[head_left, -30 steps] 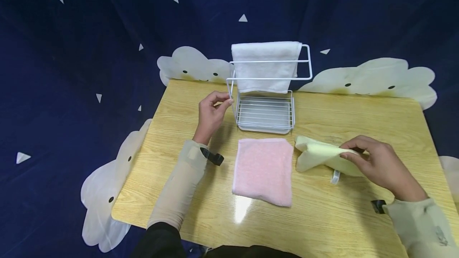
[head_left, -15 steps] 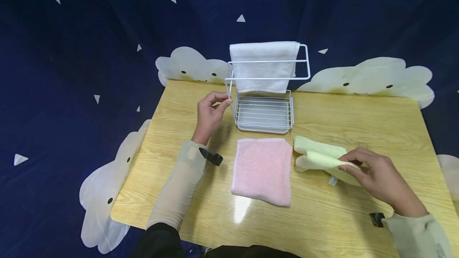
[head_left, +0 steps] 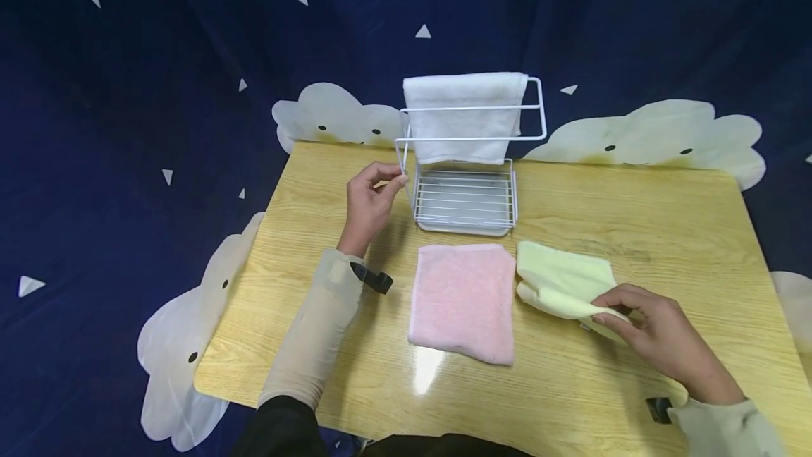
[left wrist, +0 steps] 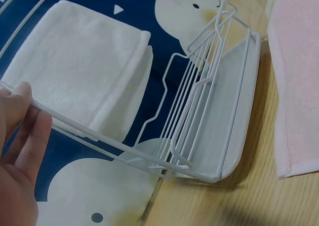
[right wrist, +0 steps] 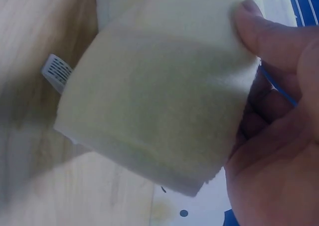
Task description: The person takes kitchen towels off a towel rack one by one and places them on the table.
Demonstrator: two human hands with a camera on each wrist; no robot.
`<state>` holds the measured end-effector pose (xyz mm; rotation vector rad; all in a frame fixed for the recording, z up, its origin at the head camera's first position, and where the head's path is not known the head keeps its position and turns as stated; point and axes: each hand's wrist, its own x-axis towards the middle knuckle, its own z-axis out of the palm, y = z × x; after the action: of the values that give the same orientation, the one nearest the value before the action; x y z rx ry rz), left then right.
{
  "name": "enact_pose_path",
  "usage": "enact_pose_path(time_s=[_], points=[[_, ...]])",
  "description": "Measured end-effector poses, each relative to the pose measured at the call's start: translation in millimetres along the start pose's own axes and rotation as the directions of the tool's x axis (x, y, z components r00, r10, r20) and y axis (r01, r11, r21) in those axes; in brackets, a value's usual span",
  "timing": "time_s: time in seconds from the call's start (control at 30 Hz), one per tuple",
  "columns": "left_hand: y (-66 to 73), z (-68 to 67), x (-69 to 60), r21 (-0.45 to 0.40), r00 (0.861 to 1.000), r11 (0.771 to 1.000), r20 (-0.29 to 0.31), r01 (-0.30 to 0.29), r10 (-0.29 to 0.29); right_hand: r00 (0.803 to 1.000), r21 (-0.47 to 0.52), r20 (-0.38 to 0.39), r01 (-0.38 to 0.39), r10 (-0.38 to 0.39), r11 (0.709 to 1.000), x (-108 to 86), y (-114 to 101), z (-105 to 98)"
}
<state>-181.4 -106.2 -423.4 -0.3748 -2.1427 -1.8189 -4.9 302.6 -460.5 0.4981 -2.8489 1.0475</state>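
My left hand pinches the left side wire of the white wire rack; the left wrist view shows thumb and fingers on that wire. A folded white towel hangs over the rack's back top bar. At the right, my right hand pinches an edge of the pale yellow towel, raised and folding over its part on the table. In the right wrist view the thumb lies on the yellow cloth, and a small label sticks out at its side.
A pink towel lies flat on the wooden table, in front of the rack and left of the yellow towel. Under the rack's wire shelf sits a grey-white tray. A dark blue curtain with cloud shapes surrounds the table.
My right hand has moved toward the table's front edge, drawing the held yellow edge with it, so more of the towel's back part shows flat. The left hand keeps its hold on the rack.
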Motion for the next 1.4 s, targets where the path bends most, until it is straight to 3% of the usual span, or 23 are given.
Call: enact_pose_path(time_s=[0.87, 1.2, 1.4], points=[[-7.9, -1.6, -0.2, -0.039, 1.000, 0.999, -0.006, -0.026, 0.026, 0.992, 0.198, 0.121, -0.062, 0.038, 0.978, -27.2, 20.4, 30.7], [-7.0, -0.8, 0.0, -0.030, 1.000, 0.999, 0.002, -0.012, 0.012, 0.979, 0.200, 0.189, -0.111, 0.073, 0.973, -32.7, 28.1, 44.7], [-5.4, -1.2, -0.3, -0.019, 1.000, 1.000, 0.007, -0.018, 0.018, 0.980, 0.222, 0.192, -0.092, 0.049, 0.971, -34.9, 28.2, 52.1]])
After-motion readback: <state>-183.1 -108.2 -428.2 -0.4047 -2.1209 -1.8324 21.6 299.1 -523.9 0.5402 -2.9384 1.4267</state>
